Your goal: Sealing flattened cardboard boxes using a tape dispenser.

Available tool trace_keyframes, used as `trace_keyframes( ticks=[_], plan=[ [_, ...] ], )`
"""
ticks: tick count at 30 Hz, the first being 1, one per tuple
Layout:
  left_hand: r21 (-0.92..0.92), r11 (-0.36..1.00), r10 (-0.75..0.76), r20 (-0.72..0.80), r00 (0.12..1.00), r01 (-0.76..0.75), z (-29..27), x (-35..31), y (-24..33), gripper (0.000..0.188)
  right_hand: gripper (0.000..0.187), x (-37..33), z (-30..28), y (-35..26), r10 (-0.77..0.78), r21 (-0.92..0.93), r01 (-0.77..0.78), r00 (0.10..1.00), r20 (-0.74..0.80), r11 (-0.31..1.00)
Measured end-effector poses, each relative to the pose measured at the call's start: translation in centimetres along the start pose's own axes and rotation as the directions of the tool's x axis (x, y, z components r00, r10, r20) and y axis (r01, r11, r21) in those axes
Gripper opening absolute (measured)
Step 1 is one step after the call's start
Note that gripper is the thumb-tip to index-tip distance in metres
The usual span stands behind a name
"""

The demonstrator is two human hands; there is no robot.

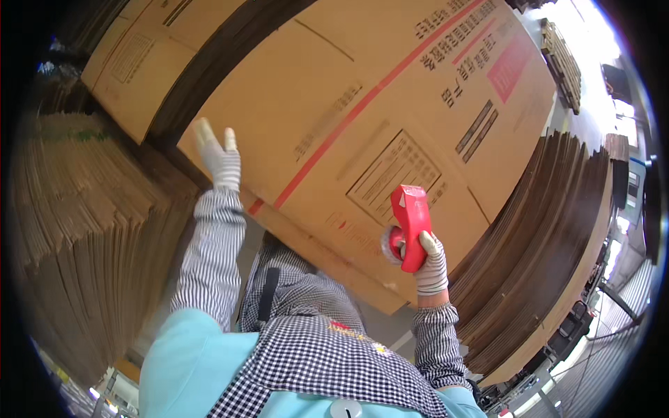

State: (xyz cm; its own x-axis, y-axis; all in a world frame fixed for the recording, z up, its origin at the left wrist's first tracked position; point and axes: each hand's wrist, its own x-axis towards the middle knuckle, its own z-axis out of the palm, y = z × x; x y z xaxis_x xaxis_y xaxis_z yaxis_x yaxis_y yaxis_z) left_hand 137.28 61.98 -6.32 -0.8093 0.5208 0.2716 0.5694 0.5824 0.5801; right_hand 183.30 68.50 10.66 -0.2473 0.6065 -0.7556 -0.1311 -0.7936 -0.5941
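Observation:
A large flat cardboard carton (pixel 306 125) with printing and a red stripe lies in front of me. My left hand (pixel 220 155), in a striped glove with pale fingertips, is at the carton's left edge with its fingers apart and nothing in them. Whether it touches the board I cannot tell. My right hand (pixel 431 263), gloved alike, is closed round a red tape dispenser (pixel 416 223). A roll of clear tape (pixel 391 244) sits on the dispenser's left side. The dispenser is over the carton's near right part, and its upper end points away from me.
Stacks of flattened cardboard (pixel 83 230) stand at my left, and another stack (pixel 536 258) rises close on the right. Beyond the dark gap at the upper left lies another carton (pixel 150 63). A wooden pallet (pixel 562 63) is at the far right.

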Motion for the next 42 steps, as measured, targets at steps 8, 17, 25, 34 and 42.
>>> trace_keyframes(
  ticks=[8,17,25,34,42],
  plan=[
    [0.034,0.09,0.507,0.859,-0.075,0.995,2.5,-6.8,21.8,0.1,0.071,3.5,6.1,-8.8,-0.199,-0.086,0.228,0.946,0.257,0.97],
    [0.026,-0.034,0.452,0.892,-0.008,0.999,7.3,-3.0,27.7,0.031,0.049,8.6,5.3,-13.4,-0.237,-0.678,0.334,0.943,0.235,0.655],
    [-0.51,0.477,-0.065,0.792,0.607,0.716,17.2,1.0,29.8,0.024,0.044,18.3,1.3,-18.7,-0.154,-0.727,0.254,0.967,0.203,0.638],
    [0.194,0.937,0.188,0.422,0.887,-0.291,22.3,8.4,23.8,0.073,0.049,25.1,-3.9,-19.4,-0.038,-0.863,0.015,0.999,-0.005,0.505],
    [-0.445,-0.212,-0.171,0.894,0.415,0.87,23.7,6.0,23.8,0.034,0.047,23.8,-4.6,-19.5,0.045,-0.871,-0.008,0.999,0.016,0.492]
  ],
)
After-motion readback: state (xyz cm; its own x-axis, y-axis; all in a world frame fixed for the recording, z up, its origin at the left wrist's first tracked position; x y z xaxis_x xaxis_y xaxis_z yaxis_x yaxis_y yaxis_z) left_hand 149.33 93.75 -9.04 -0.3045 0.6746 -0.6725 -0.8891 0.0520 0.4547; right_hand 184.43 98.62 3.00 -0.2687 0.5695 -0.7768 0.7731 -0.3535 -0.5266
